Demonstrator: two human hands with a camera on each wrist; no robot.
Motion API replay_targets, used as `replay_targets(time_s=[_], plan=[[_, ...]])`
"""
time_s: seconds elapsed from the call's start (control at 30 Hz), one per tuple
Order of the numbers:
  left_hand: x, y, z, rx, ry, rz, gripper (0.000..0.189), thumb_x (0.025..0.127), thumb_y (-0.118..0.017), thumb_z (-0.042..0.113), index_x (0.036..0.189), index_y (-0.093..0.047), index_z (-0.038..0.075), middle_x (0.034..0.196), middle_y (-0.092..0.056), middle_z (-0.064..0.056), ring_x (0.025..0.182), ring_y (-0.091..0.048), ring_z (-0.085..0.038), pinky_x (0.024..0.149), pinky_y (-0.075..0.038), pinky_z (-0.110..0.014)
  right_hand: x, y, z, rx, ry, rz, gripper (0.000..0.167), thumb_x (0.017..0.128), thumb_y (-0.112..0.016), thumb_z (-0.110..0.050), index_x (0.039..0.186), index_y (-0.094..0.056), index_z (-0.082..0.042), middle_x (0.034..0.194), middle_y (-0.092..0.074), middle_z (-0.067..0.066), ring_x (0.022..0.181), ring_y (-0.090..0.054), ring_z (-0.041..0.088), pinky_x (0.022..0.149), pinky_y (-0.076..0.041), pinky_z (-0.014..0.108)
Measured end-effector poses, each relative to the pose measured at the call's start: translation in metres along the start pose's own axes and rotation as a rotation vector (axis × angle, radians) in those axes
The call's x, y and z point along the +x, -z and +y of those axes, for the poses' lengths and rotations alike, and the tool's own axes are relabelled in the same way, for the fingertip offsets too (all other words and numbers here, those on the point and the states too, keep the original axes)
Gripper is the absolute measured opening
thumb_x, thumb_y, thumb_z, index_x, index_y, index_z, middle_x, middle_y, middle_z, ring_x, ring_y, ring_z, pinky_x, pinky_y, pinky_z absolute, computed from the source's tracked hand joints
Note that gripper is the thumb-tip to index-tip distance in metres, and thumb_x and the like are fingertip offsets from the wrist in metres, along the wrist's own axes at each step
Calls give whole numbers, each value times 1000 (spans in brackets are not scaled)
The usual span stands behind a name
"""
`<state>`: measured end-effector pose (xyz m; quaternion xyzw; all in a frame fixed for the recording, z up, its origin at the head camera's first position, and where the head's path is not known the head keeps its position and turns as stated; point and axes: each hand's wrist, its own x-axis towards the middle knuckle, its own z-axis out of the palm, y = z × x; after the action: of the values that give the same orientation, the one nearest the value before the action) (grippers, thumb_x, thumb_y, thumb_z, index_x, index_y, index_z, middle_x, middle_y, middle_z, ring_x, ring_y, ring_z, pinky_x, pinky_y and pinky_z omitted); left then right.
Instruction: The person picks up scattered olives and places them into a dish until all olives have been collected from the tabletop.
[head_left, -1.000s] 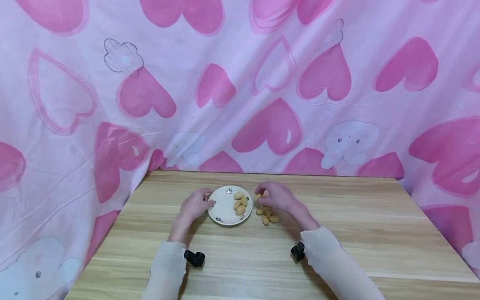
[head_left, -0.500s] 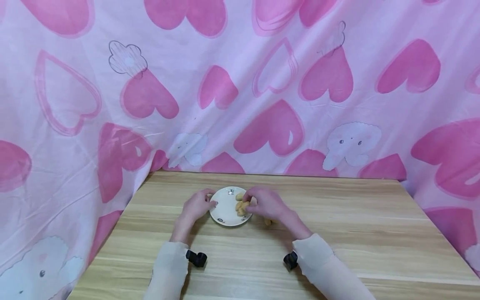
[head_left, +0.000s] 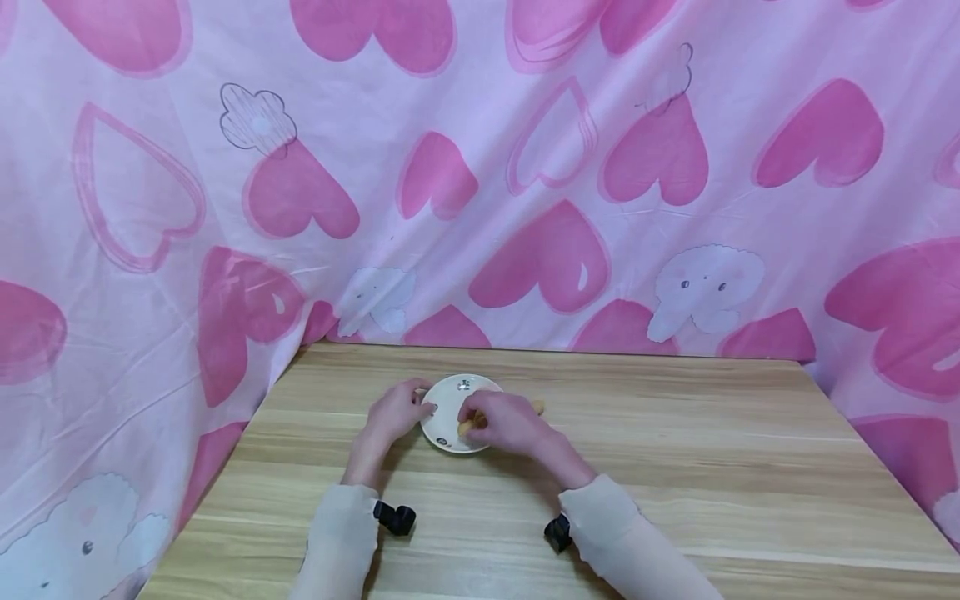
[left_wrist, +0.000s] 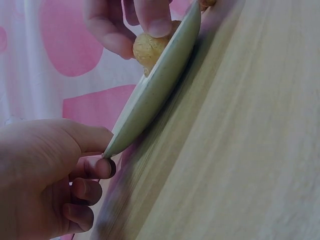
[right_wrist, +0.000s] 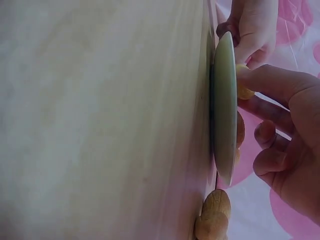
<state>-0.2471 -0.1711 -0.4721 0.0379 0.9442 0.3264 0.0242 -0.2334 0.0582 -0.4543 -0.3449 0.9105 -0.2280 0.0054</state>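
Note:
A small white plate [head_left: 444, 408] with dark printed marks lies on the wooden table. My left hand [head_left: 393, 412] pinches its left rim between thumb and index finger, the other fingers curled below in the left wrist view. Over the plate, my right hand [head_left: 507, 423] pinches a tan walnut [left_wrist: 148, 49] with thumb and fingertips, low at the plate's surface. In the right wrist view, further walnuts [right_wrist: 240, 129] show behind the plate's edge. The head view has most of them hidden under my right hand.
Right of the plate, loose walnuts [right_wrist: 213, 222] lie on the table [head_left: 675, 467], mostly covered by my right hand in the head view. A pink heart-patterned cloth [head_left: 540, 258] hangs behind the table. Each wrist carries a black camera [head_left: 396, 518].
My right hand has moved left from the loose walnuts to above the plate, bringing a walnut with it. My left hand has kept its grip on the rim.

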Motion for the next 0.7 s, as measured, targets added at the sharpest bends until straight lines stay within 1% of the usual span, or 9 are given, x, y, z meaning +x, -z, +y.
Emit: replay_targets(time_s=[0.23,0.37,0.43,0.53,0.63,0.7], plan=[[1,-3,1,8,7,-11,42,89,-70,26,129,-64,17,79,-59,-1,69,-51,-16,60,-36,-30,-1,1,-6,-42,-31,-85,12,85,-76,-25,95,-71,-24,89,-63,-11,81,-54,5,70,-44,24],[1,-4,0,4,4,-8,42,88,-70,25,129,-64,16,78,-59,-1,68,-50,-16,59,-36,-30,-4,6,-7,-35,-50,-99,17,85,-76,-24,100,-71,-21,91,-65,-8,81,-53,6,71,-44,26],[1,-4,-1,5,1,-3,42,88,-70,24,129,-64,16,76,-58,-1,66,-50,-15,58,-35,-30,-6,10,-4,-3,-71,-82,18,85,-75,-24,102,-71,-19,93,-66,-6,83,-56,8,74,-46,28],[1,-4,-2,7,-4,1,42,87,-70,23,129,-64,16,75,-56,0,65,-49,-15,57,-35,-30,-12,17,5,73,-127,-34,19,87,-74,-26,104,-72,-19,101,-70,-6,89,-61,13,80,-48,33],[0,-3,-1,6,-3,1,43,88,-70,24,129,-64,15,75,-57,0,66,-49,-15,58,-35,-30,-19,24,16,136,-181,23,17,88,-73,-25,104,-72,-19,106,-70,-6,96,-63,17,85,-49,38],[1,-2,-1,8,0,0,43,88,-70,24,130,-64,15,76,-57,-1,67,-49,-15,58,-35,-30,-25,28,23,180,-229,42,17,89,-72,-26,105,-72,-20,107,-70,-7,95,-62,17,85,-49,39]])
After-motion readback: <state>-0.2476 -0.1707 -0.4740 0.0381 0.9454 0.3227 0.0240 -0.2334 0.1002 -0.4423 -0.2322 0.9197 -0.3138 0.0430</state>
